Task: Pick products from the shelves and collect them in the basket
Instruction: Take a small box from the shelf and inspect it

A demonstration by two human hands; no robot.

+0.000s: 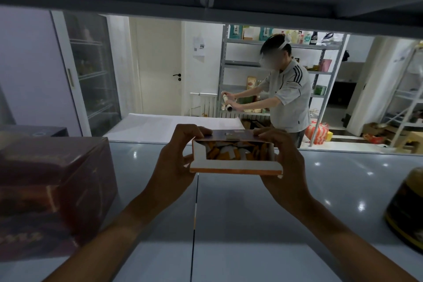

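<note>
On the grey shelf (229, 224), a dark red box (52, 190) sits at the left; beside it the left hand (176, 158) and right hand (281, 162) both grip an opened carton (235, 155), lifted clear. No basket shows, so collecting it seems still ahead, with a dark jar (407, 208) waiting at the right.

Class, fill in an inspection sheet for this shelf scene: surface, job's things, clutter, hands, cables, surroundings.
Surface: glossy grey shelf, a seam running down its middle.
Job's things: open carton of orange and white sachets, held above the shelf; basket not seen.
Clutter: dark red box at left; dark jar at right edge.
Hands: left hand and right hand grip the carton's ends.
Cables: nothing seen.
Surroundings: another person holding a roll, metal shelving, white door.
</note>
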